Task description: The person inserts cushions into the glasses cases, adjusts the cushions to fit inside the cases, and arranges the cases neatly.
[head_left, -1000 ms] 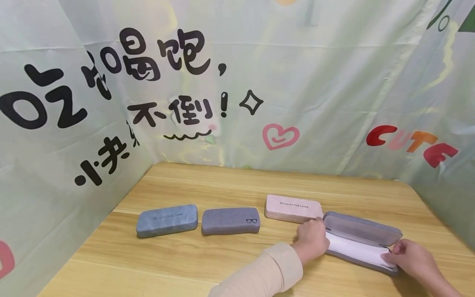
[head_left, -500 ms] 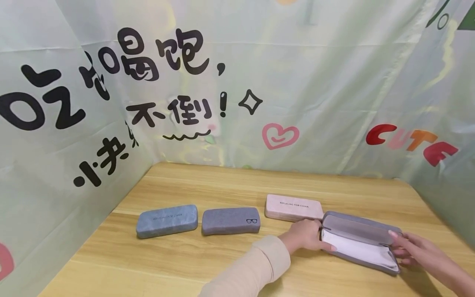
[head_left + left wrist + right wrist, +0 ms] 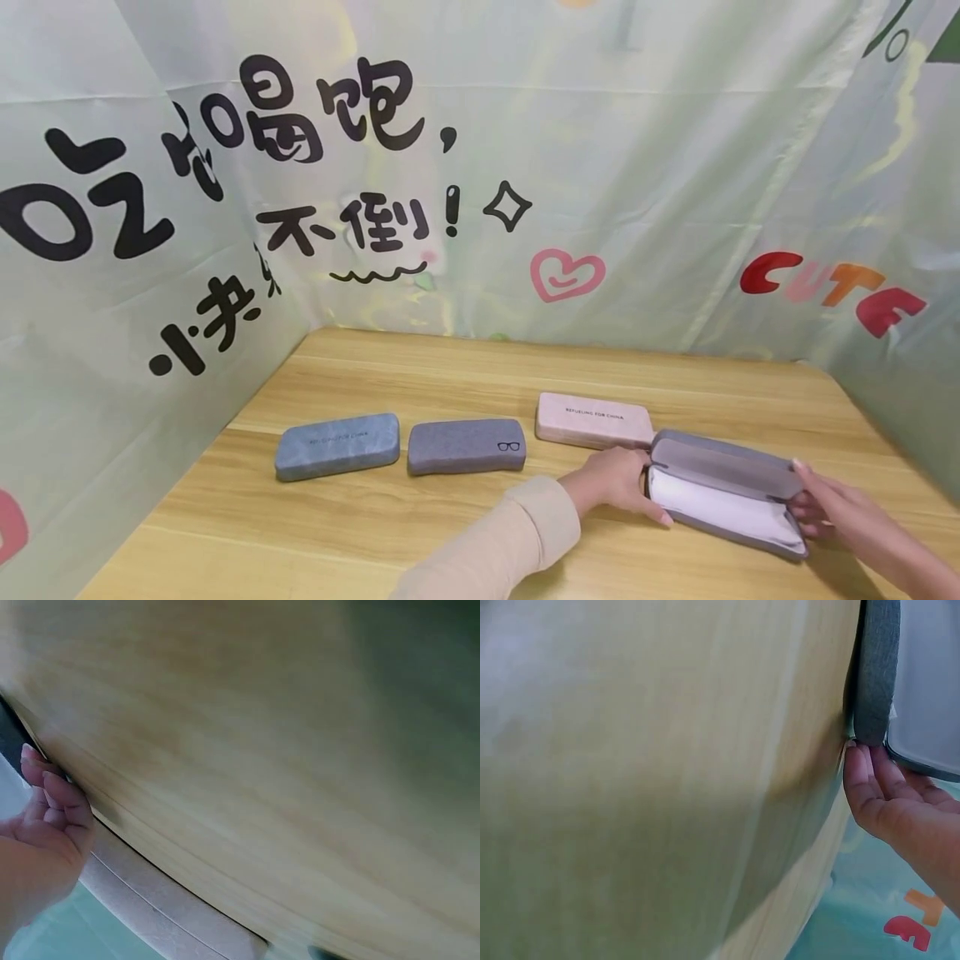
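In the head view, a grey-purple glasses case (image 3: pixel 750 469) lies with its lid raised at the table's right side, and a white cloth (image 3: pixel 712 504) lies flat inside it. My left hand (image 3: pixel 617 483) holds its left end, thumb at the front corner and fingers toward the hinge side. At the opposite end, my right hand (image 3: pixel 843 510) grips with the thumb on the lid's corner and the other fingers lower at the end. The right wrist view shows those fingertips (image 3: pixel 866 761) against the end of the case.
A closed pink glasses case (image 3: pixel 592 421) sits just behind my left hand. Farther left are a closed grey-purple case (image 3: pixel 467 447) with a glasses print and a closed blue case (image 3: pixel 337 447). Printed fabric (image 3: pixel 645 167) walls in the wooden table (image 3: pixel 375 542).
My right hand has left the cloth's right corner and taken the lid's corner and end. My left hand has shifted left, its thumb now at the front corner.
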### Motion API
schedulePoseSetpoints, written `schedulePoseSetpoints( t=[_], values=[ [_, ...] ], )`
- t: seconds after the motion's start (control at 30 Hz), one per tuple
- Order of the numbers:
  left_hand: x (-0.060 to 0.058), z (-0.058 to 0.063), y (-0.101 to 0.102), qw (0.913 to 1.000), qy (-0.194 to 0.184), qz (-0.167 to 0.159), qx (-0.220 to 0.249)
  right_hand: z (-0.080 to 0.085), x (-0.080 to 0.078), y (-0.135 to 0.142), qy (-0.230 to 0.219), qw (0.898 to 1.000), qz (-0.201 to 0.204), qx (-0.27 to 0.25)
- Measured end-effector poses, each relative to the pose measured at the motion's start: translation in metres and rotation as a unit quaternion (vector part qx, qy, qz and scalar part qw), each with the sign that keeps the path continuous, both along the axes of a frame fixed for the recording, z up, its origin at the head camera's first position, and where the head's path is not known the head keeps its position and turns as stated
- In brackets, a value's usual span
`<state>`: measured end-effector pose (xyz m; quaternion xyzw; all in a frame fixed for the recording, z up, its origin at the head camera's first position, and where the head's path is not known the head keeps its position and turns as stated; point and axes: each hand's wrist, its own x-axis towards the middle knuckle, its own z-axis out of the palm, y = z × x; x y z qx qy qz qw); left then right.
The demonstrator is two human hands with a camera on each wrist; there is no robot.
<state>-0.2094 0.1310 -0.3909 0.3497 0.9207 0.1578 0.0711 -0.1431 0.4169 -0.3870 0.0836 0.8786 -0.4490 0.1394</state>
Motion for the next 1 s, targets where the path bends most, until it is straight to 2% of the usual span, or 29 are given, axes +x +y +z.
schedulePoseSetpoints(
  t=[0.2,0.43,1.0],
  values=[
    [0.000,-0.001,-0.004,0.9999,-0.009,0.012,-0.005,0.005,0.003,-0.008,-0.012,1.000,-0.003,-0.019],
    [0.000,-0.003,-0.009,0.9999,-0.013,0.002,0.000,0.007,0.003,-0.013,-0.016,0.999,0.002,-0.034],
    [-0.003,-0.004,-0.025,0.9998,-0.022,-0.004,0.003,0.010,-0.001,-0.028,-0.027,0.999,0.001,-0.026]
  ],
)
